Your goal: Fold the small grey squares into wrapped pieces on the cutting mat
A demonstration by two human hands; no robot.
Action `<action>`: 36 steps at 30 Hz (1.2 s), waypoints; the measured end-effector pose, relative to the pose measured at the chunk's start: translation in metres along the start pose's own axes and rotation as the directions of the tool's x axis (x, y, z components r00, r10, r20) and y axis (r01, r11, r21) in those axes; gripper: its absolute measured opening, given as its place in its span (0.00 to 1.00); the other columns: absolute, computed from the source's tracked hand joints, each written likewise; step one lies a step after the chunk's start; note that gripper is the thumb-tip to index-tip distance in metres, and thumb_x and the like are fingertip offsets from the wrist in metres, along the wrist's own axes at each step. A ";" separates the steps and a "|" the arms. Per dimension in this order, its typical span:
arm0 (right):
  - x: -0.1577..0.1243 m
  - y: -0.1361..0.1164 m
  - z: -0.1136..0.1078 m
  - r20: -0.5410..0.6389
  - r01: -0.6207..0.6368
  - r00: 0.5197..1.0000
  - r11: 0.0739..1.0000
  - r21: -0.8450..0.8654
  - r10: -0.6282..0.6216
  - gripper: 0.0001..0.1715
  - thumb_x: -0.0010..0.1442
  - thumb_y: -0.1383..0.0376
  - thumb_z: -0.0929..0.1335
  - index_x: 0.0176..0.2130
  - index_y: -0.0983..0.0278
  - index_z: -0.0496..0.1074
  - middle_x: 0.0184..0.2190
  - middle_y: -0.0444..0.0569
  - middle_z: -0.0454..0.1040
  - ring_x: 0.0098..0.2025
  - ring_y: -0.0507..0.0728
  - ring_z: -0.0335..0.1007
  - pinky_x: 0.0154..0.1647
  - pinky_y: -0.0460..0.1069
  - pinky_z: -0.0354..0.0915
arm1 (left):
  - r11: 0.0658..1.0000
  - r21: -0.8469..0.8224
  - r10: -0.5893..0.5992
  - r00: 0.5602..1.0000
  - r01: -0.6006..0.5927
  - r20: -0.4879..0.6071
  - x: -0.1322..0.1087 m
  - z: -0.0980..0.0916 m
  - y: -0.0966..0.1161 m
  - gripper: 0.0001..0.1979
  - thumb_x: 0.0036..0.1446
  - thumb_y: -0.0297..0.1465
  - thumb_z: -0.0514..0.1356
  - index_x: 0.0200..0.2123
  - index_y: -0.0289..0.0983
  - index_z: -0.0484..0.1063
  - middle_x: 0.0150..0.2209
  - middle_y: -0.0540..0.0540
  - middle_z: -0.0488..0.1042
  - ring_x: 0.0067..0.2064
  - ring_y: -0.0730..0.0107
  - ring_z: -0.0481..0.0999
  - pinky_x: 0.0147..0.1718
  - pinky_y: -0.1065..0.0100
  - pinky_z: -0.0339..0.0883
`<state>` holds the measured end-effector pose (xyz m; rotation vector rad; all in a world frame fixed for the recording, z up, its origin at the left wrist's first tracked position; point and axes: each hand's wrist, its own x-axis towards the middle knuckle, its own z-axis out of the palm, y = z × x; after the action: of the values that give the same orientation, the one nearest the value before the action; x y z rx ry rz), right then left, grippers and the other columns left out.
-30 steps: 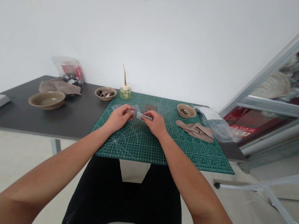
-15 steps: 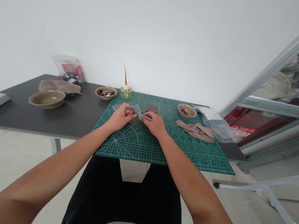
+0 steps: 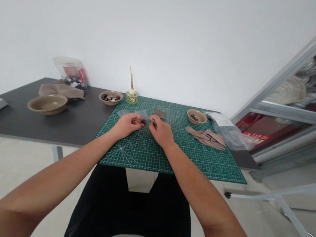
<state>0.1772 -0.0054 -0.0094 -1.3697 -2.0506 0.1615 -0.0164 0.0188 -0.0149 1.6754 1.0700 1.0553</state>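
My left hand (image 3: 128, 125) is closed, thumb and fingers pinching a small dark stone-like piece (image 3: 143, 122) above the cutting mat. Right beside it, my right hand (image 3: 161, 131) has its fingers closed on a thin greyish strip (image 3: 152, 120), whose kind I cannot make out. The two sets of fingertips almost meet. A translucent bluish sheet (image 3: 142, 113) shows behind the left hand, partly hidden by it. Just beyond the right hand, a flat brown square (image 3: 159, 113) lies on the green cutting mat (image 3: 143, 155).
Bowls with dark stones stand at back left (image 3: 110, 102) and right (image 3: 196, 120). A brown cloth (image 3: 206, 137) and clear plastic bag (image 3: 232, 133) lie right. A glass jar (image 3: 132, 96) stands behind; another bowl (image 3: 47, 108), cloth (image 3: 62, 90) and bag of stones (image 3: 72, 72) are left.
My right hand has shifted slightly left and tilted, bringing its fingertips closer to the left hand. The grey strip is now more covered by the fingers.
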 end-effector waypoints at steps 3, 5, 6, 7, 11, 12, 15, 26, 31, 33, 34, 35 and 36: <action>-0.002 -0.004 0.001 0.047 0.114 0.993 0.991 -0.074 -0.111 0.23 0.67 0.67 0.61 0.58 0.60 0.72 0.50 0.50 0.80 0.49 0.57 0.77 0.51 0.50 0.68 | 1.000 0.002 -0.019 1.000 0.019 -0.009 -0.001 0.000 0.003 0.14 0.45 0.37 0.69 0.33 0.38 0.71 0.26 0.51 0.77 0.31 0.67 0.77 0.35 0.66 0.70; -0.003 -0.006 0.001 0.068 0.188 0.981 0.978 -0.089 -0.182 0.25 0.67 0.68 0.61 0.60 0.60 0.71 0.57 0.49 0.76 0.56 0.56 0.74 0.58 0.51 0.67 | 0.999 0.023 -0.025 1.000 0.026 -0.016 -0.001 0.001 0.006 0.11 0.47 0.36 0.67 0.31 0.38 0.70 0.27 0.51 0.77 0.31 0.68 0.77 0.35 0.66 0.70; -0.003 -0.006 0.001 0.075 0.212 0.976 0.973 -0.092 -0.206 0.25 0.67 0.69 0.61 0.61 0.60 0.70 0.60 0.49 0.74 0.58 0.56 0.73 0.60 0.52 0.66 | 0.999 0.026 -0.034 0.999 0.034 -0.010 -0.002 0.002 0.008 0.10 0.48 0.36 0.66 0.31 0.38 0.70 0.26 0.51 0.78 0.31 0.67 0.77 0.35 0.66 0.71; -0.003 -0.007 0.001 0.080 0.225 0.973 0.970 -0.095 -0.217 0.26 0.67 0.70 0.61 0.61 0.61 0.70 0.61 0.50 0.72 0.59 0.56 0.72 0.61 0.53 0.65 | 0.999 0.022 -0.041 0.999 0.041 -0.007 -0.002 0.002 0.009 0.10 0.49 0.35 0.65 0.32 0.39 0.69 0.26 0.52 0.77 0.31 0.67 0.78 0.34 0.66 0.71; -0.003 -0.009 -0.001 0.100 0.237 0.969 0.965 -0.112 -0.226 0.26 0.68 0.69 0.61 0.63 0.62 0.69 0.61 0.50 0.72 0.61 0.57 0.71 0.62 0.54 0.66 | 0.999 0.018 -0.036 0.999 0.036 -0.014 -0.003 0.001 0.010 0.08 0.49 0.33 0.65 0.32 0.39 0.69 0.22 0.53 0.75 0.29 0.66 0.78 0.32 0.67 0.71; -0.003 -0.010 -0.001 0.108 0.239 0.968 0.964 -0.121 -0.227 0.27 0.68 0.69 0.61 0.63 0.61 0.68 0.62 0.50 0.71 0.61 0.57 0.71 0.62 0.54 0.66 | 0.999 0.029 -0.027 1.000 0.028 -0.014 -0.003 0.001 0.009 0.07 0.49 0.32 0.64 0.32 0.39 0.70 0.23 0.52 0.76 0.29 0.67 0.78 0.32 0.67 0.70; -0.003 -0.011 -0.001 0.133 0.252 0.963 0.955 -0.154 -0.233 0.28 0.68 0.70 0.61 0.65 0.58 0.66 0.63 0.49 0.69 0.60 0.58 0.71 0.61 0.55 0.67 | 0.997 0.079 -0.005 1.000 0.007 -0.029 -0.003 -0.001 0.009 0.04 0.50 0.31 0.62 0.31 0.38 0.72 0.25 0.51 0.78 0.29 0.68 0.78 0.32 0.68 0.70; -0.003 -0.011 -0.001 0.127 0.225 0.971 0.952 -0.209 -0.202 0.27 0.68 0.70 0.60 0.64 0.65 0.67 0.63 0.54 0.68 0.59 0.60 0.73 0.58 0.55 0.68 | 0.999 -0.004 -0.041 0.996 0.041 -0.075 -0.003 0.002 0.008 0.10 0.47 0.35 0.66 0.30 0.38 0.69 0.23 0.51 0.77 0.27 0.68 0.77 0.30 0.68 0.69; -0.003 -0.011 0.002 0.130 0.281 0.957 0.941 -0.189 -0.260 0.27 0.69 0.69 0.59 0.64 0.63 0.67 0.63 0.52 0.70 0.60 0.58 0.72 0.59 0.54 0.67 | 0.994 0.113 0.011 0.997 -0.003 -0.072 -0.004 0.000 0.009 0.05 0.46 0.30 0.64 0.28 0.38 0.70 0.23 0.52 0.77 0.26 0.70 0.74 0.28 0.69 0.66; -0.004 -0.011 0.002 0.128 0.281 0.957 0.941 -0.190 -0.260 0.27 0.69 0.69 0.60 0.65 0.63 0.66 0.63 0.52 0.69 0.59 0.58 0.72 0.58 0.54 0.67 | 0.995 0.102 0.012 0.996 -0.003 -0.083 -0.005 0.001 0.011 0.05 0.47 0.30 0.64 0.28 0.38 0.70 0.24 0.51 0.77 0.27 0.70 0.75 0.28 0.69 0.67; -0.004 -0.010 0.002 0.124 0.274 0.959 0.942 -0.195 -0.253 0.27 0.69 0.69 0.60 0.65 0.64 0.66 0.63 0.53 0.69 0.59 0.59 0.72 0.58 0.54 0.68 | 0.997 0.075 0.007 0.996 -0.001 -0.088 -0.005 0.001 0.012 0.05 0.47 0.31 0.64 0.28 0.38 0.70 0.24 0.51 0.77 0.28 0.69 0.75 0.29 0.68 0.68; -0.004 -0.010 0.001 0.121 0.266 0.962 0.943 -0.199 -0.245 0.27 0.69 0.69 0.60 0.65 0.64 0.66 0.63 0.53 0.68 0.59 0.59 0.72 0.58 0.55 0.68 | 0.999 0.046 0.002 0.996 0.002 -0.093 -0.005 0.002 0.013 0.06 0.47 0.32 0.64 0.28 0.38 0.69 0.25 0.51 0.77 0.29 0.68 0.76 0.30 0.67 0.69; -0.004 -0.010 0.001 0.118 0.258 0.964 0.945 -0.202 -0.238 0.27 0.69 0.69 0.60 0.65 0.65 0.66 0.63 0.53 0.68 0.59 0.60 0.72 0.58 0.55 0.68 | 1.000 0.021 -0.002 0.995 0.004 -0.096 -0.005 0.003 0.013 0.07 0.47 0.33 0.65 0.28 0.39 0.69 0.25 0.51 0.76 0.30 0.68 0.77 0.31 0.67 0.70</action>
<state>0.1704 -0.0131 -0.0076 -1.2322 -2.3538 -0.1136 -0.0125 0.0098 -0.0042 1.6532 1.1478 1.1357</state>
